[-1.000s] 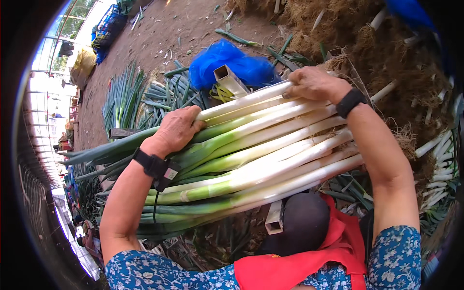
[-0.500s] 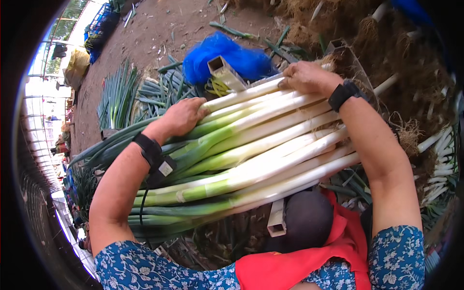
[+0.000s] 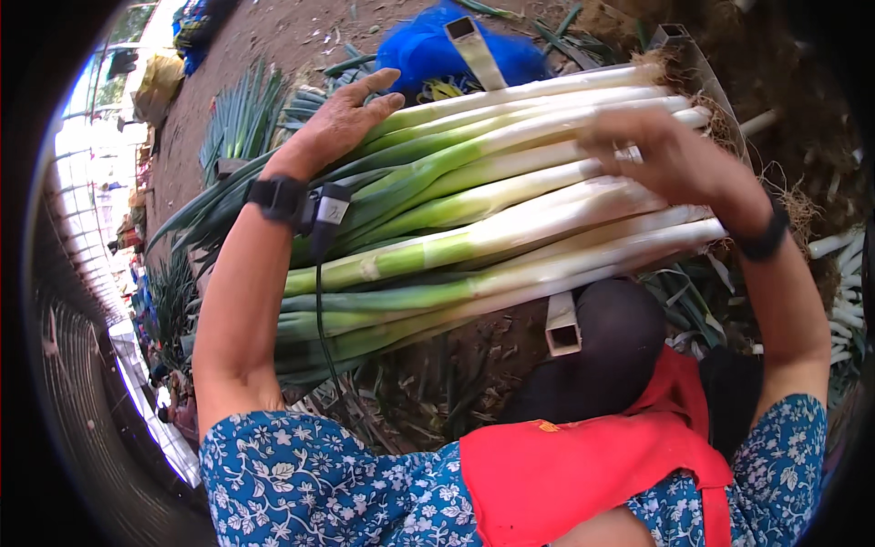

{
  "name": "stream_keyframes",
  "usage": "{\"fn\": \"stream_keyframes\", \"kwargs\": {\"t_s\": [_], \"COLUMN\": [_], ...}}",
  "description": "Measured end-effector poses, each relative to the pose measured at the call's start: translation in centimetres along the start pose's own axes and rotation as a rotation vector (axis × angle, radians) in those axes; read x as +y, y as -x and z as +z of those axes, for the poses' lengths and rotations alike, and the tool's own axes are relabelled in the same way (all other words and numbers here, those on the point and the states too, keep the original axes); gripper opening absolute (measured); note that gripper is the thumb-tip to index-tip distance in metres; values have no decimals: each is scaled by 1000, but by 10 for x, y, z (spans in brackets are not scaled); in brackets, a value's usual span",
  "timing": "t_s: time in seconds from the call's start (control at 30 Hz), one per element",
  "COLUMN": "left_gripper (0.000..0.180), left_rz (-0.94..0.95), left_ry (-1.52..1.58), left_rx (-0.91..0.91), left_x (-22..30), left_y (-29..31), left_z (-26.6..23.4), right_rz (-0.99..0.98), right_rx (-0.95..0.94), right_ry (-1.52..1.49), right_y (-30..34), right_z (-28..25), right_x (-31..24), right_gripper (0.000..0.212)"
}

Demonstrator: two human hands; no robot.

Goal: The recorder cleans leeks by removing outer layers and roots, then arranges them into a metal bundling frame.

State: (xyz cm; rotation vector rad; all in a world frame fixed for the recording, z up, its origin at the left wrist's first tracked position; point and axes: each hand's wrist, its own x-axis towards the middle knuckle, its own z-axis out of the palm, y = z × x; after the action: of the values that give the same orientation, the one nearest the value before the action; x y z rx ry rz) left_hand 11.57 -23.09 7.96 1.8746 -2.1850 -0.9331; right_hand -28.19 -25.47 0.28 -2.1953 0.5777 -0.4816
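A broad layer of leeks [image 3: 428,248] lies crosswise before me, green leaves to the left and white stalks with roots to the right. At the far edge of the leaves is my left hand [image 3: 351,118], thumb and forefinger spread apart, with nothing between them. My right hand [image 3: 661,159] hovers over or touches the white stalks near the root ends; motion smears its fingers, so its grip does not show. Square metal tubes of a rack [image 3: 478,56] stick up beyond the leeks, and another tube end [image 3: 563,330] shows on the near side by my dark-clad knee [image 3: 620,337].
Blue stringy material [image 3: 410,47] lies behind the rack. More leeks with green leaves [image 3: 244,118] rest on the soil at far left. A brown heap of roots [image 3: 802,82] fills the far right, with white stalks [image 3: 849,292] below it. A black cable [image 3: 321,337] hangs from my left wrist.
Both hands have come off the farthest leek they were gripping. The left has opened and the right has moved nearer across the stalks. The leeks appear higher and farther right in view.
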Motion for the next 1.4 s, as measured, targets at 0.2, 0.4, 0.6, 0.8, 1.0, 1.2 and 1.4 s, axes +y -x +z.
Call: {"fn": "stream_keyframes", "kwargs": {"t_s": [0.2, 0.4, 0.6, 0.8, 1.0, 1.2, 1.4], "left_gripper": [33, 34, 36, 36, 18, 16, 32], "left_rz": [134, -70, 24, 144, 133, -50, -49], "left_ry": [-129, -47, -125, -343, -737, -680, -620], "left_rx": [-286, -7, 207, 376, 110, 26, 39], "left_x": [89, 105, 113, 83, 13, 32, 25], "left_y": [100, 155, 165, 107, 37, 4, 29], "left_z": [-3, 30, -9, -20, 24, 33, 26], "right_rz": [68, -66, -113, -107, 384, 479, 243], "right_rx": [-48, 320, 358, 420, 137, 194, 80], "right_ry": [530, 569, 279, 388, 511, 525, 552], "right_y": [52, 44, 28, -45, -66, -70, -38], "right_z": [2, 4, -4, -27, -14, -5, 2], "right_x": [-64, -86, -87, -25, 47, 63, -37], "right_gripper": [35, 37, 46, 13, 10, 8, 16]}}
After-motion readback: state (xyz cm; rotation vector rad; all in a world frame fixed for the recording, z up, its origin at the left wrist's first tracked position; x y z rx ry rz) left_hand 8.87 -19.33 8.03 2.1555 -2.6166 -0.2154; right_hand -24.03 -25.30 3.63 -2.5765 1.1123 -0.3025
